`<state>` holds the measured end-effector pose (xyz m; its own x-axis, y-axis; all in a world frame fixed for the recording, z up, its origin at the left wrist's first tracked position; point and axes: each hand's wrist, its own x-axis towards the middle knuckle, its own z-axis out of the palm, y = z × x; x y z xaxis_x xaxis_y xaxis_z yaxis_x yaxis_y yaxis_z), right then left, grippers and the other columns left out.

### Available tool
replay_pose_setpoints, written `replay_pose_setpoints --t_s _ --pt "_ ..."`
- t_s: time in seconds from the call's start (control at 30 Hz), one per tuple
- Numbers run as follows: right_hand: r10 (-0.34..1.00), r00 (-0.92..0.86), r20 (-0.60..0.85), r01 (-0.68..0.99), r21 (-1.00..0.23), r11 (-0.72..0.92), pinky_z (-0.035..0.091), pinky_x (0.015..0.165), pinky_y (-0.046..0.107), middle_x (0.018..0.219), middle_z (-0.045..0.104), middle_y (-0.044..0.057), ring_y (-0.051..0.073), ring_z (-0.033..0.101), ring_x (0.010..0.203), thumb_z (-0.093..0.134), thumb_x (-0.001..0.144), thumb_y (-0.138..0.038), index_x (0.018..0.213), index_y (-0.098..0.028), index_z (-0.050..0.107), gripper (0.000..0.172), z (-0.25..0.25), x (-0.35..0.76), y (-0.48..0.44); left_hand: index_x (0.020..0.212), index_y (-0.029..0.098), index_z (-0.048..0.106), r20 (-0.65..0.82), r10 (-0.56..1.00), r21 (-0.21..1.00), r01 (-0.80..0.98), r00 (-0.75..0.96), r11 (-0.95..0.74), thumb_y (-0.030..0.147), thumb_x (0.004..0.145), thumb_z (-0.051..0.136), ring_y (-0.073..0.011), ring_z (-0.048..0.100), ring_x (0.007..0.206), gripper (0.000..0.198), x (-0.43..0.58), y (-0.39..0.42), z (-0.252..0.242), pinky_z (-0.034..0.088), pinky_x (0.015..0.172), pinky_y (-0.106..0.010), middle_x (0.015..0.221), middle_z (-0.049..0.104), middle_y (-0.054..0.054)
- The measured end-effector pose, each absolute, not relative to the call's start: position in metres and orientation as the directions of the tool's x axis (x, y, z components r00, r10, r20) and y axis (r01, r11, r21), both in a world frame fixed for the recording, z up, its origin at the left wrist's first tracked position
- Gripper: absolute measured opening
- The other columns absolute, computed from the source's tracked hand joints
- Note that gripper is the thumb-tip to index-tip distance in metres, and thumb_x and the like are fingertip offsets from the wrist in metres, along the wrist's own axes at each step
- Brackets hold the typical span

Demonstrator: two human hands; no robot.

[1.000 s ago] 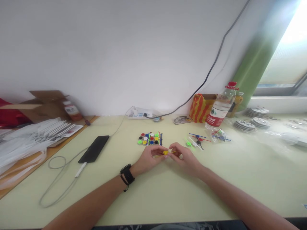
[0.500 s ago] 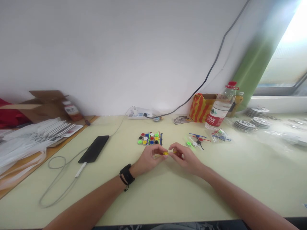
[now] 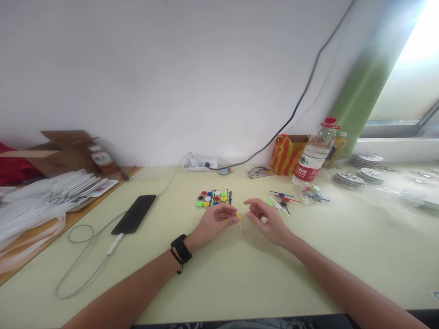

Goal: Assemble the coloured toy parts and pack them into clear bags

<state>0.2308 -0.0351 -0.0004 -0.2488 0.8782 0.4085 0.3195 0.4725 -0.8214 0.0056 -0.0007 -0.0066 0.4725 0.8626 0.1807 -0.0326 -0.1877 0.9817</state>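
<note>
**My right hand [image 3: 267,223] lets go of the yellow piece [image 3: 240,226]**

A moment ago both my hands were on it. Now my left hand [image 3: 214,224] pinches it alone, and its thin part points down between my hands. I can't tell if the tip touches the table [image 3: 219,283]. My right hand is just beside it, fingers apart, with nothing in them that I can see. So the piece seems to depend on one pinch. Little round pieces [image 3: 207,198] sit behind my left hand. My right hand partly hides the colored arrows [image 3: 281,195].
</note>
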Motion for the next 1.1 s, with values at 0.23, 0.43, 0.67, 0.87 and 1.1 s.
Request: replay_pose_setpoints --t_s 0.23,0.43,0.67,0.87,1.1 --pt "0.859 -0.324 0.395 0.292 -0.822 0.488 0.043 0.055 0.025 0.085 0.056 -0.001 0.013 0.049 0.063 0.055 0.099 -0.039 0.153 -0.030 0.038 0.057 0.001 0.230 -0.043 0.103 0.016 0.073 0.135 0.879 0.989 -0.110 0.458 -0.095 0.032 0.078 0.086 -0.0181 0.073 0.089 0.032 0.004 0.003 -0.008 0.058 0.087 -0.033 0.095 0.074 -0.006" --pt "0.855 -0.416 0.311 0.319 -0.830 0.457 0.036 0.054 0.026 0.063 0.047 -0.002 0.011 0.042 0.054 0.050 0.101 -0.044 0.064 -0.019 0.057 0.045 0.003 0.232 -0.041 0.101 0.015 0.073 0.116 0.892 0.990 -0.119 0.436 -0.071 0.031 0.078 0.086 -0.0174 0.073 0.086 0.030 0.004 0.002 -0.006 0.058 0.085 -0.032 0.094 0.075 -0.006" --pt "0.899 -0.286 0.331 0.236 -0.885 0.400 0.036 0.056 0.027 0.067 0.049 -0.003 0.012 0.044 0.061 0.061 0.096 -0.044 0.074 -0.020 0.051 0.034 0.005 0.232 -0.037 0.102 0.016 0.072 0.121 0.884 0.989 -0.132 0.452 -0.068 0.030 0.079 0.085 -0.0172 0.073 0.085 0.029 0.003 0.001 -0.005 0.058 0.083 -0.030 0.095 0.074 -0.006" --pt "0.894 -0.318 0.317 0.202 -0.898 0.390 0.048 0.065 0.028 0.088 0.062 0.001 0.013 0.056 0.070 0.067 0.092 -0.041 0.092 -0.022 0.057 0.021 0.002 0.224 -0.040 0.100 0.016 0.071 0.113 0.863 0.991 -0.114 0.493 -0.065 0.030 0.079 0.085 -0.0183 0.072 0.089 0.029 0.004 -0.002 -0.005 0.056 0.084 -0.030 0.095 0.074 -0.006" --pt "0.881 -0.349 0.320 0.256 -0.872 0.418 0.052 0.067 0.029 0.095 0.067 0.003 0.015 0.062 0.075 0.064 0.094 -0.037 0.105 -0.024 0.059 0.018 -0.001 0.225 -0.040 0.100 0.017 0.072 0.125 0.860 0.989 -0.131 0.495 -0.068 0.031 0.078 0.086 -0.0189 0.072 0.091 0.029 0.006 -0.002 -0.005 0.056 0.084 -0.030 0.096 0.074 -0.006"
